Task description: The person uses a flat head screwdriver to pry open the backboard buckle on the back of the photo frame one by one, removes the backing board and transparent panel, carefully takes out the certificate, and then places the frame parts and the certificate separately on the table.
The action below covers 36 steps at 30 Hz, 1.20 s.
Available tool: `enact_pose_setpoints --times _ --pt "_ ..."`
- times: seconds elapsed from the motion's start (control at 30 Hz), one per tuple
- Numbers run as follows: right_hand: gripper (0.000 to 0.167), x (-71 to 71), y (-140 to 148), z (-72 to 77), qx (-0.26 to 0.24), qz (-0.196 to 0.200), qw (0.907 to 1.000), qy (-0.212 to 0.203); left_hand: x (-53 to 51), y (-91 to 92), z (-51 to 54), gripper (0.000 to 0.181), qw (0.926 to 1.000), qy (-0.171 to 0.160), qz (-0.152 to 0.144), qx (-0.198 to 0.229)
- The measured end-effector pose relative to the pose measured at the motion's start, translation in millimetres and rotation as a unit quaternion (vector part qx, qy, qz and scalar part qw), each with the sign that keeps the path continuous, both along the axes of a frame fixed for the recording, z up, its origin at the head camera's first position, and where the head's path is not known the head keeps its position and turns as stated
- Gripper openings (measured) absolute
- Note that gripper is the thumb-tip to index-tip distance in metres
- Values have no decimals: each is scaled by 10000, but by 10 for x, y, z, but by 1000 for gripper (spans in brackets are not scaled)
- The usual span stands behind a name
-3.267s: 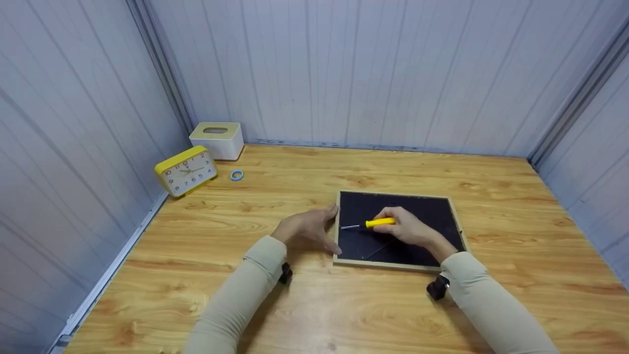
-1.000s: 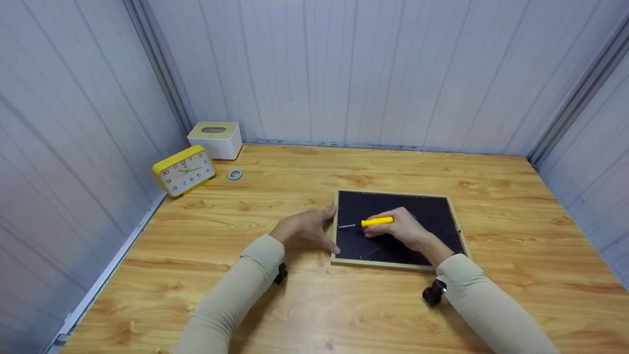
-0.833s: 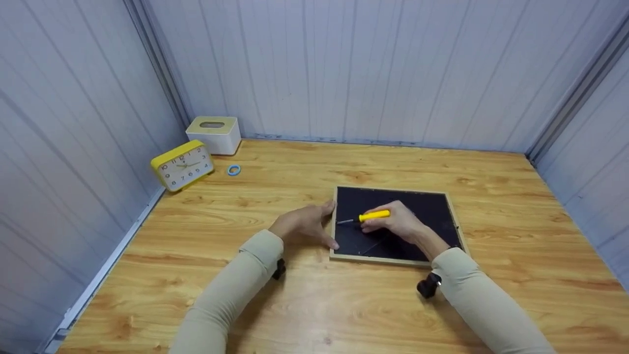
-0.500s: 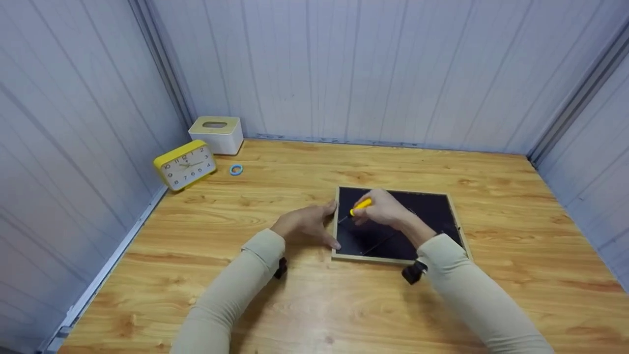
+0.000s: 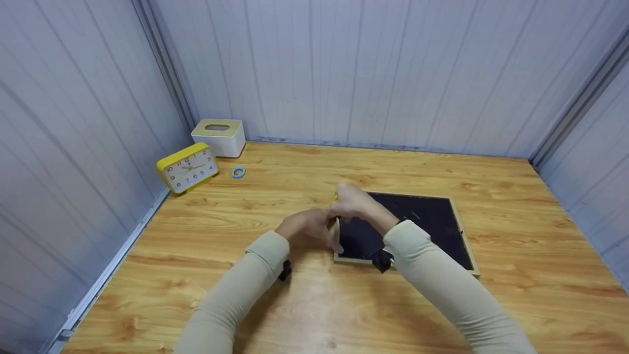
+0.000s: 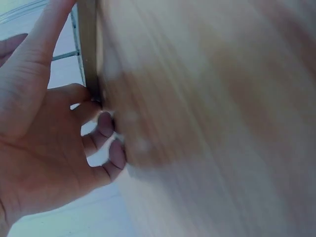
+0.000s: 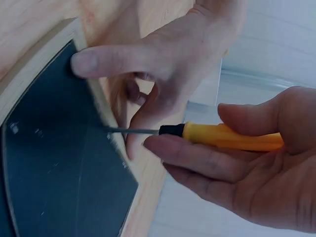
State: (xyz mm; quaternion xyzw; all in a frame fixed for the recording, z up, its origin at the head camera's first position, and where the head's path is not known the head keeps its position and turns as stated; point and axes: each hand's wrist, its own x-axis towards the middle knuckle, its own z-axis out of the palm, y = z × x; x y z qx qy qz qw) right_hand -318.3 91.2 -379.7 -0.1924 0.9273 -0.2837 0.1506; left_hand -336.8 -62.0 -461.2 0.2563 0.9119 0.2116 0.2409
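Observation:
A picture frame lies back up on the table, with a pale wooden rim (image 5: 466,242) and a black backing board (image 5: 422,216). My left hand (image 5: 312,226) steadies its left side. Seen from the right wrist, the straight thumb (image 7: 106,60) presses on the near left corner while the fingers rest along the outer edge. My right hand (image 5: 351,200) grips a screwdriver (image 7: 207,134) with a yellow handle and black collar. Its metal shaft meets the inner edge of the rim on that side, between the left thumb and fingers. The head view shows only a sliver of the handle.
At the back left, a yellow alarm clock (image 5: 190,168) leans near a white tissue box (image 5: 223,145) with a pale lid. A small blue ring (image 5: 238,172) lies beside the clock. Panelled walls (image 5: 344,73) enclose the wooden table (image 5: 314,314) at the back and sides.
My right hand has moved left over the frame's edge and raised the screwdriver handle from a low slant to a steeper one. The left hand keeps its place.

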Motion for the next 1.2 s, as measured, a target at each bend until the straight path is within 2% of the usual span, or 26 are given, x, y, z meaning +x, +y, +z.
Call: enact_pose_setpoints --times 0.1,0.23,0.4,0.5,0.6,0.73,0.97,1.07,1.2 --pt "42 -2 -77 22 206 82 9998 -27 -8 24 21 105 9996 -231 -168 -10" --pt "41 -18 -109 35 298 174 9994 -54 -11 35 34 102 9991 -299 -309 -55" --pt "45 -55 57 18 48 70 9997 -212 4 54 62 116 9997 -188 33 -156" --pt "32 -79 237 -16 -252 -37 9990 -379 3 71 73 127 9992 -162 208 -314" --pt "13 -93 450 -82 -597 -78 9965 -586 2 79 67 129 9991 -92 180 -375" --pt "18 -83 728 -222 -877 -122 9938 -677 -1 64 36 131 9993 5 146 -331" --pt "24 -44 1136 -494 -927 -470 9944 -169 -7 56 15 133 9992 -163 281 -224" --pt "27 -17 1281 -561 -1299 -672 9891 -175 1 52 16 132 9993 -226 282 -54" --pt "35 41 1520 -626 -2194 -859 9717 -182 19 56 -4 132 9993 -206 266 172"
